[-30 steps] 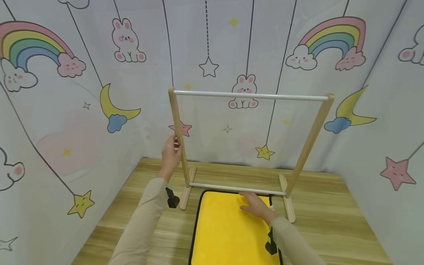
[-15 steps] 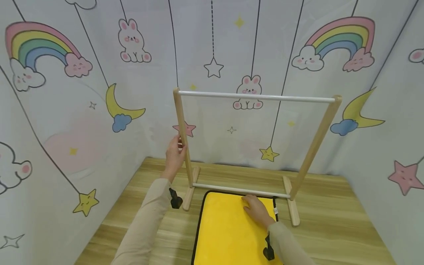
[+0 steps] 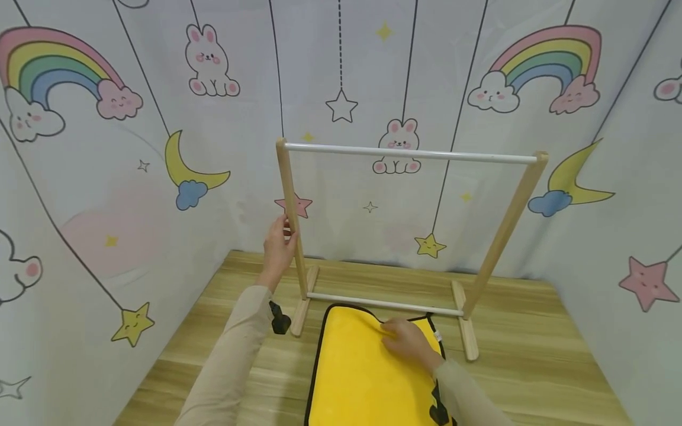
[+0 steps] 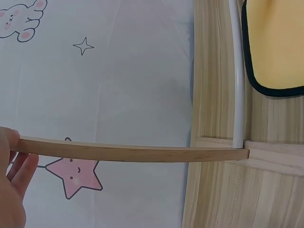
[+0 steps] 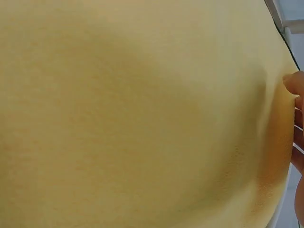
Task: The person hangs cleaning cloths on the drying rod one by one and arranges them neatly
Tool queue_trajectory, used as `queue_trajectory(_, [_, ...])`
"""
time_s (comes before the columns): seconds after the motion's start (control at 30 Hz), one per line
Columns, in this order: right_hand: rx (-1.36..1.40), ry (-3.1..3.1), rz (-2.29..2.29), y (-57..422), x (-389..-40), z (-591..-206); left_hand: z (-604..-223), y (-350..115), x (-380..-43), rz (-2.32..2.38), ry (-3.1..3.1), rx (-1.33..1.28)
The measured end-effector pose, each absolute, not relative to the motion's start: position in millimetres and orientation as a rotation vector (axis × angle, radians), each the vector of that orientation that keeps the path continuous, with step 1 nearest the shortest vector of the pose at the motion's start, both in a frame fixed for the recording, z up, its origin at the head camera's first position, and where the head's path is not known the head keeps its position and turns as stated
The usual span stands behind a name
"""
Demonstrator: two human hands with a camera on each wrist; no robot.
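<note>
A drying rack [image 3: 410, 152] with wooden posts and white rods stands at the back of the table. My left hand [image 3: 278, 249] grips its left post [image 4: 118, 151] about midway up, fingers and thumb round the wood. In front of the rack lies a yellow towel [image 3: 362, 367] with black edging and a small white tag. My right hand [image 3: 410, 342] pinches the towel's far edge, which is bunched and slightly lifted there. In the right wrist view, yellow fabric fills most of the picture, with the fingers [image 5: 298, 84] at its right border.
The wood-grain table [image 3: 538, 355] extends to both sides of the towel. White walls printed with rainbows, rabbits and stars enclose it at the back and sides. The rack's lower rod [image 3: 383, 303] runs just behind the towel, between two wooden feet [image 3: 469, 337].
My right hand has gone from resting on the flat towel to pinching its far edge, which has risen and wrinkled. The left hand has stayed on the post.
</note>
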State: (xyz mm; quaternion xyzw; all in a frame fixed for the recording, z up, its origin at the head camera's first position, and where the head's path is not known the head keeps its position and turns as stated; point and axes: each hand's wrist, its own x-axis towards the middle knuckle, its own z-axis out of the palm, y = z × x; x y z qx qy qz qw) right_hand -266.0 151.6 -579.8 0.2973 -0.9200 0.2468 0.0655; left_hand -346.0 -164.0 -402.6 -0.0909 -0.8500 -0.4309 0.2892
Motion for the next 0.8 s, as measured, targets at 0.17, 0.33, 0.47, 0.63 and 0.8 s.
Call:
queue_trajectory(0.17, [0.974,-2.839,0.690,151,-258,-582,-402,-164,-347,-1.151,-2.268,-0.238])
queue_trajectory(0.33, [0.946,-2.857,0.689,149,-253,-583,-402,-164,-347,-1.159,-2.273,-0.232])
queue_trajectory(0.47, [0.959,-2.799,0.670,148,-250,-586,-402,-164,-347,-1.159,-2.288,-0.229])
queue_trajectory(0.63, [0.951,-2.725,0.664,146,-248,-591,-403,-164,-347,-1.161,-2.292,-0.225])
queue_trajectory(0.8, [0.863,-2.693,0.768,147,-246,-595,-403,-163,-346,-1.170,-2.289,-0.227])
